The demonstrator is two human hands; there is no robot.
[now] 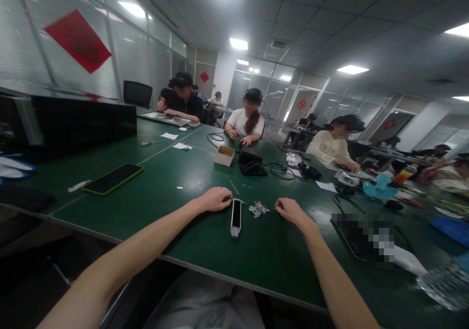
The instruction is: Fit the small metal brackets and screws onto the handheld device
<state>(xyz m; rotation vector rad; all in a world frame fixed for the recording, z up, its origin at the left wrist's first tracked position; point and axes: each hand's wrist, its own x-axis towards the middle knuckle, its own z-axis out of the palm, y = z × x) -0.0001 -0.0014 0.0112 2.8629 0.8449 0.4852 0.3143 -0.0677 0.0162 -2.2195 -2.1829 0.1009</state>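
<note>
A slim white device with a long black face point(237, 215) lies lengthwise on the green table in front of me. My left hand point(217, 199) rests at its upper left end, fingers curled and closed. Whether those fingers grip the device's end or a small piece is hidden. To the right of the device is a small heap of silvery metal parts point(258, 209). Just beyond the heap, my right hand point(292, 210) lies on the table with thumb and fingers pinched together. Something tiny may be at its fingertips, too small to name.
A phone in a yellow-green case point(114, 179) lies left. Ahead stand a small cardboard box point(224, 156) and a black device point(251, 160) with cables. Rightward are a blue fan blade point(380, 188), a blurred-out dark object point(361, 238) and clear plastic point(445, 285). Several people sit around.
</note>
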